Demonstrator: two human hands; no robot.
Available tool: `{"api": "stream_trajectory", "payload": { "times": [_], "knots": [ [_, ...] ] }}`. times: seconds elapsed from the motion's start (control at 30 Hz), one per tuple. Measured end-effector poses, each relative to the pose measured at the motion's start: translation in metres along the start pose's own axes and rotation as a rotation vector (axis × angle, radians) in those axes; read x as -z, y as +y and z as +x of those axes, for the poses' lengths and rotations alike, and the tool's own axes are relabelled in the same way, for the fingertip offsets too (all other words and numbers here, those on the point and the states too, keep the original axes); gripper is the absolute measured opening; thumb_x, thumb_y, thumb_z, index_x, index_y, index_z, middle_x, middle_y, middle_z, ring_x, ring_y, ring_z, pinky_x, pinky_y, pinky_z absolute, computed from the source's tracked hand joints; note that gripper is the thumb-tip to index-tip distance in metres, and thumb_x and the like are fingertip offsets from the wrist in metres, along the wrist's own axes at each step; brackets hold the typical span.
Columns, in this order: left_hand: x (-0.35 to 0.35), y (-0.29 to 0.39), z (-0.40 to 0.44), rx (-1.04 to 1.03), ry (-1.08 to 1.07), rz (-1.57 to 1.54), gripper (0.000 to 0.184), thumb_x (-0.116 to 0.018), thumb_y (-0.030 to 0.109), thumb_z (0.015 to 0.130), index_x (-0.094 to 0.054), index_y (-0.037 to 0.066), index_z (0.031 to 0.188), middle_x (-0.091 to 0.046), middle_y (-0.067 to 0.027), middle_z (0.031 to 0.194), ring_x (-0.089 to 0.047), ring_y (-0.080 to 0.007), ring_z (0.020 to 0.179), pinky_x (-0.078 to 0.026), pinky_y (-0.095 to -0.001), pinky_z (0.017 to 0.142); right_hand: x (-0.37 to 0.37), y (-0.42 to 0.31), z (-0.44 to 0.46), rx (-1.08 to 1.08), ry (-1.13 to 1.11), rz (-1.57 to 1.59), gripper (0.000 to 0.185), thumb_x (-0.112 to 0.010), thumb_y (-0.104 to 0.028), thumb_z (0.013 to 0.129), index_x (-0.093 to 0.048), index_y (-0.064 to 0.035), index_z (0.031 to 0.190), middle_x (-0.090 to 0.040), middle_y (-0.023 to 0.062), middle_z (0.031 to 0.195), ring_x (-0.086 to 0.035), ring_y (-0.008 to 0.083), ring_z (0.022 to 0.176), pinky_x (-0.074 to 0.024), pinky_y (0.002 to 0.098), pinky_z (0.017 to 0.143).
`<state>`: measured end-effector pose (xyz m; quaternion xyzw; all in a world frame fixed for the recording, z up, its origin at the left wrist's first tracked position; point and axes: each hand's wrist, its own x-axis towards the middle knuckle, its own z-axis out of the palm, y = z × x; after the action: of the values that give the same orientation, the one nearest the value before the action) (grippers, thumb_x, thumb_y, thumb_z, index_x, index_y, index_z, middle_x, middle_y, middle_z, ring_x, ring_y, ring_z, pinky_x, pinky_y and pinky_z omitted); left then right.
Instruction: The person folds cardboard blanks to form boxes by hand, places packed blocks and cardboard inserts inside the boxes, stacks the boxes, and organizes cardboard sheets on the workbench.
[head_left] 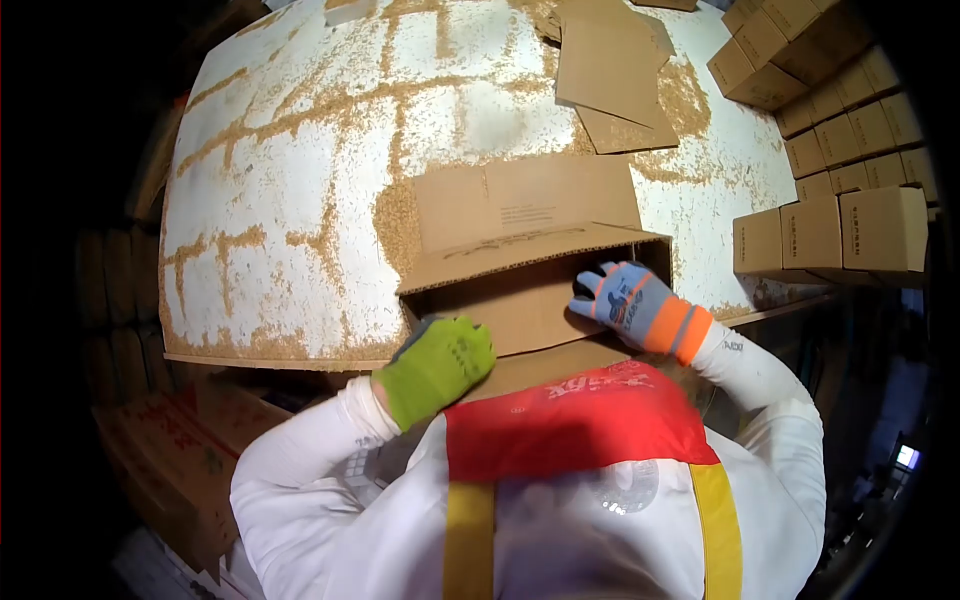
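A cardboard box (535, 265) lies at the near edge of the table, its opening turned toward me and its flaps spread. My left hand (437, 368), in a green glove, is closed at the box's near left corner, fingers curled over the cardboard. In a blue-grey glove with an orange cuff, my right hand (630, 305) is at the right end of the opening. Its fingers are bent over the near wall, with the thumb side toward the inside of the box. The near flap runs down against the red apron (580, 420) at my chest.
Flattened cardboard sheets (615, 75) lie at the far side of the white, worn table (340, 190). Several closed boxes (830, 235) are stacked along the right. A larger printed carton (200, 440) stands below the table edge at left.
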<state>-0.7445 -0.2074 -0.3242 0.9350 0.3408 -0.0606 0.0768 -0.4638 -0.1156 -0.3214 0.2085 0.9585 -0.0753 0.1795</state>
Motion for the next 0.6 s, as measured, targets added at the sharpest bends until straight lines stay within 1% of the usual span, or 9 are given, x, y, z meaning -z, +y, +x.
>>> {"api": "stream_trajectory", "payload": {
  "times": [0.03, 0.17, 0.27, 0.3, 0.33, 0.47, 0.5, 0.53, 0.6],
  "knots": [
    [-0.006, -0.011, -0.001, -0.052, 0.233, -0.068, 0.009, -0.059, 0.023, 0.083, -0.062, 0.015, 0.084, -0.058, -0.0034, 0.084, -0.059, -0.0209, 0.076, -0.046, -0.0342, 0.059, 0.003, 0.004, 0.002, 0.019, 0.005, 0.013, 0.03, -0.069, -0.021, 0.075, -0.061, -0.0171, 0.104, -0.058, 0.0085, 0.101, -0.06, 0.028, 0.091, -0.0506, 0.0387, 0.076],
    [-0.001, -0.011, 0.005, -0.016, -0.084, -0.13, 0.013, -0.06, 0.023, 0.083, -0.063, 0.013, 0.091, -0.06, -0.0059, 0.086, -0.062, -0.0241, 0.081, -0.049, -0.0386, 0.064, 0.007, 0.023, -0.002, -0.001, -0.066, 0.399, 0.036, -0.074, -0.032, 0.074, -0.062, -0.0155, 0.103, -0.058, 0.0103, 0.101, -0.059, 0.0285, 0.095, -0.0504, 0.0406, 0.077],
    [0.012, -0.009, 0.001, 0.099, -0.037, -0.277, 0.015, -0.061, 0.02, 0.083, -0.064, 0.01, 0.093, -0.06, -0.0092, 0.085, -0.063, -0.0283, 0.079, -0.05, -0.0412, 0.067, 0.003, 0.002, 0.022, -0.132, -0.033, 0.003, 0.038, -0.075, -0.034, 0.074, -0.062, -0.0139, 0.104, -0.058, 0.0104, 0.102, -0.057, 0.0288, 0.099, -0.0495, 0.0413, 0.078],
    [0.013, -0.022, -0.008, 0.082, 0.138, -0.497, 0.024, -0.064, 0.014, 0.082, -0.063, 0.007, 0.105, -0.065, -0.0138, 0.092, -0.063, -0.0325, 0.075, -0.051, -0.0414, 0.068, 0.004, 0.002, 0.025, -0.136, -0.003, -0.003, 0.037, -0.075, -0.031, 0.074, -0.062, -0.0133, 0.104, -0.058, 0.0106, 0.101, -0.056, 0.0291, 0.099, -0.0488, 0.0413, 0.078],
    [0.024, -0.038, -0.017, 0.054, 0.22, -0.687, 0.045, -0.07, 0.015, 0.083, -0.057, 0.005, 0.125, -0.068, -0.0145, 0.108, -0.067, -0.027, 0.078, -0.053, -0.0367, 0.069, 0.005, 0.004, 0.027, -0.118, -0.003, -0.021, 0.037, -0.075, -0.03, 0.074, -0.063, -0.0131, 0.104, -0.058, 0.0108, 0.101, -0.056, 0.0292, 0.099, -0.0488, 0.0412, 0.078],
    [0.022, -0.057, -0.074, 0.791, 0.902, -1.242, 0.056, -0.071, 0.006, 0.084, -0.051, 0.006, 0.136, -0.064, -0.0087, 0.122, -0.062, -0.0168, 0.103, -0.052, -0.0318, 0.08, -0.002, 0.007, 0.03, -0.114, -0.027, -0.033, 0.039, -0.077, -0.027, 0.071, -0.063, -0.0123, 0.104, -0.059, 0.0107, 0.102, -0.056, 0.029, 0.1, -0.049, 0.0416, 0.078],
    [-0.016, -0.065, -0.077, 0.766, 0.958, -1.18, 0.073, -0.076, 0.012, 0.081, -0.041, 0.006, 0.144, -0.065, -0.0096, 0.121, -0.063, -0.0168, 0.102, -0.051, -0.0261, 0.078, 0.001, 0.01, 0.032, -0.105, -0.049, -0.03, 0.039, -0.078, -0.027, 0.07, -0.063, -0.0124, 0.104, -0.059, 0.0107, 0.102, -0.056, 0.0291, 0.1, -0.049, 0.0417, 0.078],
    [-0.065, -0.064, -0.078, 0.873, 0.743, -1.047, 0.087, -0.078, 0.013, 0.079, -0.03, 0.006, 0.15, -0.061, -0.0103, 0.126, -0.057, -0.0173, 0.114, -0.049, -0.0268, 0.085, 0.003, 0.012, 0.036, -0.094, -0.069, -0.032, 0.04, -0.078, -0.027, 0.07, -0.063, -0.0124, 0.104, -0.059, 0.0107, 0.102, -0.056, 0.0292, 0.1, -0.049, 0.0417, 0.079],
    [-0.098, -0.044, -0.043, 0.959, 0.512, -1.368, 0.074, -0.075, 0.01, 0.081, -0.037, 0.005, 0.144, -0.062, -0.0075, 0.119, -0.058, -0.0143, 0.105, -0.049, -0.0253, 0.082, 0.001, 0.014, 0.045, -0.091, -0.08, -0.056, 0.043, -0.08, -0.029, 0.068, -0.063, -0.013, 0.104, -0.061, 0.0106, 0.102, -0.057, 0.03, 0.1, -0.0498, 0.0412, 0.079]
  ]
}}
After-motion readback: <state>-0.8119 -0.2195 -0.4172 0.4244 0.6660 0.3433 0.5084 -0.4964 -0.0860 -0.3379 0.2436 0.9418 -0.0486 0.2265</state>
